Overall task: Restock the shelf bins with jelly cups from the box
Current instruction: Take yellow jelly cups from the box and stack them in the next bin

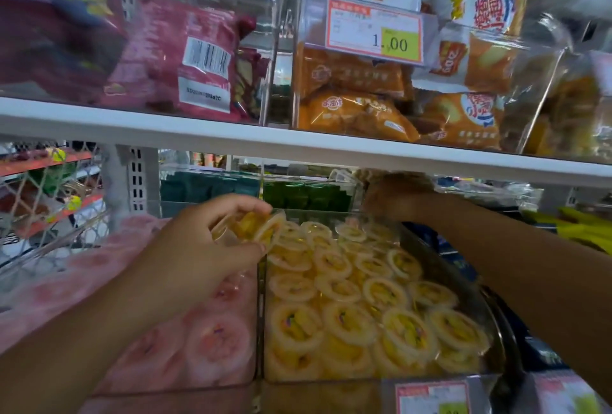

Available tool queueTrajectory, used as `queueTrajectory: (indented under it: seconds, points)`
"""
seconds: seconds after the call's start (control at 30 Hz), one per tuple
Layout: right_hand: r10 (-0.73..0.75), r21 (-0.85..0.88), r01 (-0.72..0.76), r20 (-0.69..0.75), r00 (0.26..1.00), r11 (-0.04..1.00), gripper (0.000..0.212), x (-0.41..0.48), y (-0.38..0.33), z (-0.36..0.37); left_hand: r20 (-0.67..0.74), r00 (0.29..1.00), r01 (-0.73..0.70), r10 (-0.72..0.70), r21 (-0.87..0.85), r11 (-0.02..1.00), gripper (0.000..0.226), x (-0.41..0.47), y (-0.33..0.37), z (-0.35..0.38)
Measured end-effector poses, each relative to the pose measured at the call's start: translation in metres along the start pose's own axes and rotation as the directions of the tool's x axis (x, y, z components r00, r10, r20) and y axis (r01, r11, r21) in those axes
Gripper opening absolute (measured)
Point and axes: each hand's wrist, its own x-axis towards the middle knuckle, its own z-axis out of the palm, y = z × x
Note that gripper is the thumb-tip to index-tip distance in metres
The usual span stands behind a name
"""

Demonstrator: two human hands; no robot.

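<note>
left hand (pixel 202 248) holds yellow jelly cup (pixel 255 229) over bin (pixel 331 377).

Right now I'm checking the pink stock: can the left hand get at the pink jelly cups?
Probably yes: the left hand hovers right above the pink jelly cups, whose bin looks open-topped, but it already holds a yellow jelly cup.

The left hand (pixel 212 244) is raised from the lower left on a bare forearm, its fingers and thumb pinched closed around a yellow jelly cup (pixel 255 226). The right hand (pixel 395 196) is extended from the right on a bare forearm, knuckles turned up, fingers curled; whether anything is gripped in it cannot be seen
</note>
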Motion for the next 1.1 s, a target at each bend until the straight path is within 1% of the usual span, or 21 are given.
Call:
queueTrajectory:
  seconds: [0.03, 0.07, 0.1, 0.13, 0.17, 0.23, 0.3, 0.43, 0.5, 0.57, 0.6, 0.63, 0.77, 0.87, 1.0, 1.07, 1.1]
  points:
    - [0.006, 0.096, -0.005, -0.01, 1.0, 0.995, 0.04, -0.01, -0.005, -0.008, 0.005, 1.0, 0.0, 0.0, 0.002, 1.0, 0.043, -0.004, 0.004, -0.001]
    - [-0.013, 0.255, 0.004, 0.035, 0.999, 0.967, 0.041, -0.023, -0.012, -0.015, 0.011, 1.0, -0.002, 0.002, 0.006, 1.0, 0.044, -0.008, 0.007, -0.002]
    - [-0.077, 0.435, 0.03, 0.091, 0.993, 0.9, 0.038, -0.038, -0.019, -0.019, 0.014, 1.0, -0.002, 0.002, 0.004, 1.0, 0.045, -0.013, 0.01, -0.003]
    - [-0.155, 0.558, 0.047, 0.148, 0.977, 0.828, 0.033, -0.054, -0.026, -0.025, 0.015, 1.0, 0.002, -0.002, -0.008, 1.0, 0.044, -0.018, 0.013, -0.005]
    - [-0.227, 0.611, 0.064, 0.193, 0.955, 0.789, 0.029, -0.069, -0.033, -0.027, 0.015, 1.0, 0.009, -0.009, -0.016, 1.0, 0.043, -0.023, 0.015, -0.005]
    - [-0.307, 0.593, 0.135, 0.199, 0.931, 0.794, 0.032, -0.091, -0.047, -0.029, 0.01, 1.0, 0.021, -0.021, -0.003, 1.0, 0.04, -0.033, 0.02, -0.006]
    - [-0.337, 0.557, 0.191, 0.173, 0.925, 0.809, 0.037, -0.105, -0.06, -0.026, 0.004, 0.999, 0.032, -0.032, 0.014, 0.999, 0.039, -0.044, 0.023, -0.007]
    - [-0.386, 0.535, 0.235, 0.189, 0.903, 0.812, 0.048, -0.121, -0.084, -0.015, 0.002, 0.998, 0.065, -0.065, -0.013, 0.998, 0.037, -0.068, 0.028, -0.009]
    - [-0.41, 0.561, 0.257, 0.165, 0.897, 0.787, 0.04, -0.126, -0.096, -0.01, 0.001, 0.997, 0.078, -0.078, -0.006, 0.997, 0.037, -0.077, 0.032, -0.011]
    - [-0.445, 0.597, 0.286, 0.134, 0.886, 0.75, 0.02, -0.13, -0.106, -0.008, 0.005, 0.997, 0.081, -0.081, 0.016, 0.997, 0.04, -0.084, 0.036, -0.013]
    - [-0.459, 0.588, 0.308, 0.122, 0.88, 0.748, 0.013, -0.131, -0.11, -0.007, 0.005, 0.997, 0.083, -0.083, 0.018, 0.996, 0.04, -0.087, 0.038, -0.014]
    - [-0.465, 0.586, 0.321, 0.108, 0.879, 0.744, 0.012, -0.134, -0.113, -0.007, 0.004, 0.996, 0.085, -0.085, 0.016, 0.996, 0.04, -0.089, 0.039, -0.015]
    - [-0.443, 0.62, 0.301, 0.085, 0.892, 0.724, 0.022, -0.135, -0.114, -0.005, -0.018, 0.995, 0.099, -0.099, 0.016, 0.995, 0.035, -0.095, 0.041, -0.016]
    - [-0.435, 0.657, 0.269, 0.099, 0.895, 0.704, 0.021, -0.139, -0.11, -0.002, -0.025, 0.991, 0.13, -0.13, 0.015, 0.991, 0.036, -0.099, 0.038, -0.012]
    - [-0.409, 0.678, 0.256, 0.071, 0.91, 0.689, 0.025, -0.141, -0.106, 0.002, -0.025, 0.988, 0.151, -0.151, -0.01, 0.988, 0.038, -0.101, 0.037, -0.003]
    - [-0.379, 0.688, 0.261, 0.022, 0.925, 0.678, 0.021, -0.143, -0.103, 0.002, -0.021, 0.986, 0.167, -0.167, -0.033, 0.985, 0.039, -0.102, 0.039, 0.001]
    - [-0.358, 0.672, 0.286, -0.033, 0.933, 0.683, 0.02, -0.144, -0.101, 0.0, -0.019, 0.985, 0.171, -0.172, -0.039, 0.985, 0.039, -0.102, 0.04, 0.002]
